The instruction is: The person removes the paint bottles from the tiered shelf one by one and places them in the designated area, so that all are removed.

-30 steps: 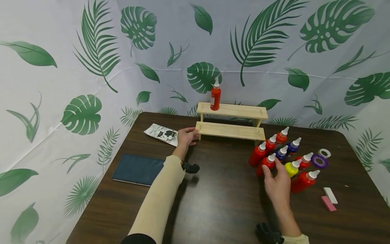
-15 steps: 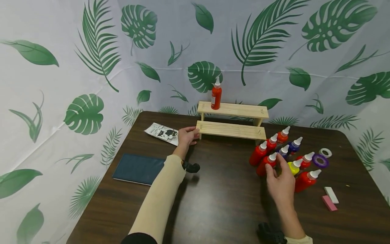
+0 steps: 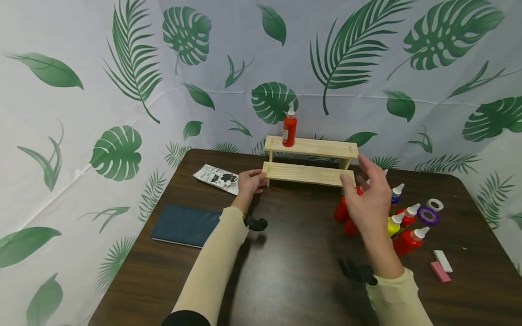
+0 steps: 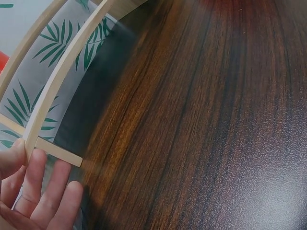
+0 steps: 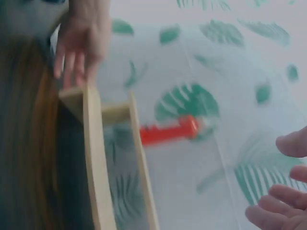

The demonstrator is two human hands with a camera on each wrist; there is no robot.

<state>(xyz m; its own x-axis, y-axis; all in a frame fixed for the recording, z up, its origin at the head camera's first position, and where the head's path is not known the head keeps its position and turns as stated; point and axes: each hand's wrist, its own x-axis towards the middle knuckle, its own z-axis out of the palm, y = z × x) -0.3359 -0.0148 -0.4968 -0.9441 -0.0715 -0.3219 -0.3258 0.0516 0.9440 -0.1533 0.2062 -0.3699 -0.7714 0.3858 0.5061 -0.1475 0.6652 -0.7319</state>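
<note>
My left hand [image 3: 249, 182] grips the left end of a two-step wooden rack [image 3: 307, 174], thumb above and fingers beneath the lower board in the left wrist view. On the rack's upper board, toward the left, a red squeeze bottle [image 3: 289, 131] with a white nozzle stands upright. My right hand [image 3: 369, 194] is raised by the rack's right end, fingers parted and holding nothing. Below and behind it are several red squeeze bottles [image 3: 340, 212], partly hidden by the hand. Its spread fingers [image 5: 271, 218] also show in the right wrist view.
Right of the hand stand a blue bottle [image 3: 396, 194], a yellow bottle [image 3: 393, 227] and a leaning red bottle [image 3: 407, 242]. Further right lie purple tape [image 3: 436, 219], white tape [image 3: 440, 208], a white block [image 3: 443, 261] and a pink block [image 3: 440, 271]. A dark notebook [image 3: 185, 225] and printed packet [image 3: 214, 176] lie left.
My right hand has left the front red bottle's cap and moved up and away toward the rack's right end. The left hand keeps its place on the rack.
</note>
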